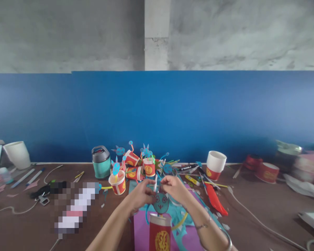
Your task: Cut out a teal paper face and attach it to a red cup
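A red paper cup [159, 235] with a gold emblem stands upright close in front of me. Above its rim is a round blue paper face [161, 203] with drawn eyes and mouth. Curved blue and yellow strips stick out at the cup's sides. My left hand [143, 194] is closed at the upper left edge of the face. My right hand [174, 188] pinches with thumb and fingertips just above the face; what lies in the pinch is too small to make out. A slim white stick [155, 183] shows between the hands; I cannot tell whether it is held.
Several decorated paper cups [117, 183] stand or lie behind my hands. Beyond are a teal flask [101, 163] and stacked cups [216, 164]. Purple paper [141, 228] and blue scraps lie beneath. Red-handled scissors [216, 200], a cable [253, 214] and pens are around. A blue partition [157, 111] closes the back.
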A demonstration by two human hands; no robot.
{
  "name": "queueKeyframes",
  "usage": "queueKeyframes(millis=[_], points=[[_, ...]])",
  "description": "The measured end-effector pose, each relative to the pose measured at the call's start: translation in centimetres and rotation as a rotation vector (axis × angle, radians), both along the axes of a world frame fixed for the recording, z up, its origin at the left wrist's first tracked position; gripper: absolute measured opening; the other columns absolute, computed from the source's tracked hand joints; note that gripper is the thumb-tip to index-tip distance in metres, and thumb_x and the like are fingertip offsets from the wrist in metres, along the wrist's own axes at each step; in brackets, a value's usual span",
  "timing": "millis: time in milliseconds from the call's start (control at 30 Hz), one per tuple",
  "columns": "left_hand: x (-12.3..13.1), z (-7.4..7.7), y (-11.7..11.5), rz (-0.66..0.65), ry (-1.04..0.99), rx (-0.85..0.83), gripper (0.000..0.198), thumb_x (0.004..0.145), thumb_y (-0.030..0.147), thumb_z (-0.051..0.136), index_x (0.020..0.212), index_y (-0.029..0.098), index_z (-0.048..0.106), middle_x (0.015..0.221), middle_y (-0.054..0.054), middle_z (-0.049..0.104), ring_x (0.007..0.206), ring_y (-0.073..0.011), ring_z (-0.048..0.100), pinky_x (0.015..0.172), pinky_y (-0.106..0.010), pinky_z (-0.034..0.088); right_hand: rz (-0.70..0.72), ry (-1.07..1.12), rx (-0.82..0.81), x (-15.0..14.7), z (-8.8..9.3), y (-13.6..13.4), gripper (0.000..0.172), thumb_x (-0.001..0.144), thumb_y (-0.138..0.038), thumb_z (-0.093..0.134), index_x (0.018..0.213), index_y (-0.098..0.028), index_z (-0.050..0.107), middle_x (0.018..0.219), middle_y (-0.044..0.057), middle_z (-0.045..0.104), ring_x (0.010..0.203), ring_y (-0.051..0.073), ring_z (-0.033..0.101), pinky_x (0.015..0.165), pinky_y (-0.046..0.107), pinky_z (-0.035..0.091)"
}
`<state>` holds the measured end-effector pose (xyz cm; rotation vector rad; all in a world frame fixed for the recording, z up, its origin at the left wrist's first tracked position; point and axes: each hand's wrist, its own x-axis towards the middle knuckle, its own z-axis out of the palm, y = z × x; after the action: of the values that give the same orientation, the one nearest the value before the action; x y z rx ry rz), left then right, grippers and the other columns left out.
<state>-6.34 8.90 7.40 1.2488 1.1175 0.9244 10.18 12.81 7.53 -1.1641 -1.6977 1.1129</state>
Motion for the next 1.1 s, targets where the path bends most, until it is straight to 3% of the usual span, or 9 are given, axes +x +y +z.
queueKeyframes(millis=[267,567,867,1100], points=[[0.19,0.49,-0.17,0.004,-0.04,-0.03,0.06,0.049,0.003,0.061,0.107,0.013,0.05,0.055,0.007,0.057,0.051,-0.0104,0.051,0.052,-0.022,0.034,0.039,0.016,-0.018,-0.26,0.13,-0.14,0.011,0.06,-0.011,0.051,0.063,-0.016,0.06,0.051,-0.005,0.061,0.05,0.012,0.056,0.051,0.021,0.04],[0.12,-0.07,0.07,0.002,-0.046,-0.033,0.06,0.049,0.004,0.063,0.107,0.014,0.05,0.055,0.007,0.057,0.049,-0.0093,0.05,0.05,-0.022,0.032,0.058,0.01,-0.018,-0.31,0.15,-0.25,0.01,0.06,-0.012,0.051,0.062,-0.015,0.06,0.053,-0.004,0.06,0.053,0.011,0.055,0.052,0.02,0.039],[0.02,0.03,-0.02,-0.009,-0.037,-0.018,0.063,0.049,0.005,0.061,0.109,0.013,0.049,0.057,0.006,0.058,0.053,-0.0112,0.051,0.053,-0.023,0.034,-0.008,-0.026,-0.027,-0.22,0.25,-0.26,0.012,0.059,-0.011,0.048,0.064,-0.016,0.058,0.051,-0.004,0.061,0.05,0.012,0.055,0.049,0.021,0.038],[0.16,0.12,0.07,-0.002,-0.036,-0.034,0.064,0.048,0.003,0.06,0.111,0.011,0.048,0.053,0.008,0.056,0.05,-0.0097,0.049,0.05,-0.022,0.032,0.036,-0.067,-0.034,-0.37,0.53,-0.48,0.009,0.06,-0.01,0.051,0.063,-0.015,0.059,0.052,-0.004,0.058,0.051,0.01,0.05,0.049,0.02,0.035]])
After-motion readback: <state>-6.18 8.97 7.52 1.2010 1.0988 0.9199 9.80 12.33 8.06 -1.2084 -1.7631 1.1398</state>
